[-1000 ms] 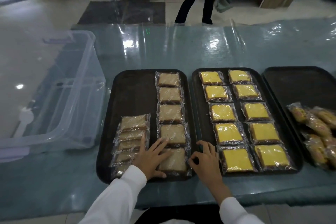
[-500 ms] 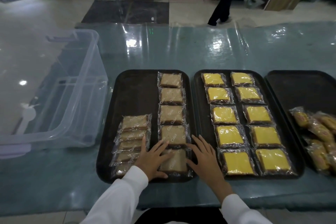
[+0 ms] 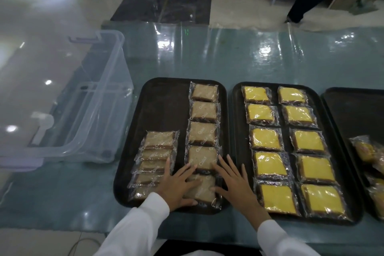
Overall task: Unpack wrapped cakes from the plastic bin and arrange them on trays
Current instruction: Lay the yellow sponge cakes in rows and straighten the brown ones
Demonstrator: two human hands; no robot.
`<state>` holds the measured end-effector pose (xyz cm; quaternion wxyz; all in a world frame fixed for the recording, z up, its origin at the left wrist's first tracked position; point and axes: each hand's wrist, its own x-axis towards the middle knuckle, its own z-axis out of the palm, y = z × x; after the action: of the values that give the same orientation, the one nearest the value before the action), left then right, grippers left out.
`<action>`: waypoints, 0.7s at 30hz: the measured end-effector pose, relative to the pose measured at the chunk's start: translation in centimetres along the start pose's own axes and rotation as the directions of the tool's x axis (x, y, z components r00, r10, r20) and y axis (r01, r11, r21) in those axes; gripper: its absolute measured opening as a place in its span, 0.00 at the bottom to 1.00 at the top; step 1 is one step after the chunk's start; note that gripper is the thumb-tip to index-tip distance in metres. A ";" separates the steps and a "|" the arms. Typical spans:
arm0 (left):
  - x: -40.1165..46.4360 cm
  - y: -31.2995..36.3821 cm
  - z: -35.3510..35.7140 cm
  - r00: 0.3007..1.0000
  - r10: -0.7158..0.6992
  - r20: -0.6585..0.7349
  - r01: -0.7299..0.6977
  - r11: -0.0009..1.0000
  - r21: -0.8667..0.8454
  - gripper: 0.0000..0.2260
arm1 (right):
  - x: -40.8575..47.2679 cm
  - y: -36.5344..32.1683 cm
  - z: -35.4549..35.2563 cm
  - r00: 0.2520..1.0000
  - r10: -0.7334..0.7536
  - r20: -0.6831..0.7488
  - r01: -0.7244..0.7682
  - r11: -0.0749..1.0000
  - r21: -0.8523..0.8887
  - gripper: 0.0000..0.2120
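Two flat hands, left hand (image 3: 178,185) and right hand (image 3: 234,183), fingers spread, pressing glossy film-wrapped square brown cake (image 3: 202,190), dark rounded tray (image 3: 162,106)

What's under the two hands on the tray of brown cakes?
Both hands, left hand and right hand, lie flat on the nearest brown cake of the right row. Its middle shows between them; its sides are covered.

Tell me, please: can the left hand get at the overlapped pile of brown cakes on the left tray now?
Probably yes. The left hand lies flat on the nearest brown cake, right beside the overlapped pile, and nothing lies between them. Its fingers are straight and hold nothing, so it seems free to slide over.
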<state>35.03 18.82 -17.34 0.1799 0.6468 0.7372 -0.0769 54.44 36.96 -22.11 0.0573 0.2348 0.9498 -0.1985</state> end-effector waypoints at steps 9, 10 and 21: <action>-1.2 -3.4 -1.2 0.878 -0.157 -0.452 0.062 0.974 -0.218 0.16 | 3.2 -1.4 -3.2 0.992 -0.079 -0.099 0.087 0.993 0.083 0.28; -1.4 -3.8 -1.4 0.868 -0.205 -0.452 0.103 0.965 -0.241 0.16 | 3.6 -2.1 -3.6 0.992 -0.089 -0.084 0.097 0.990 0.098 0.28; -3.1 -10.1 -3.1 0.840 -0.491 -0.231 0.356 0.821 -0.447 0.14 | 8.6 -11.2 -4.0 0.986 -0.166 -0.005 0.165 0.977 0.133 0.25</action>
<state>24.93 15.53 -14.57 0.1534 0.4186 0.8837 0.1426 41.52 33.13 -16.23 0.0275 0.1576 0.9506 -0.2662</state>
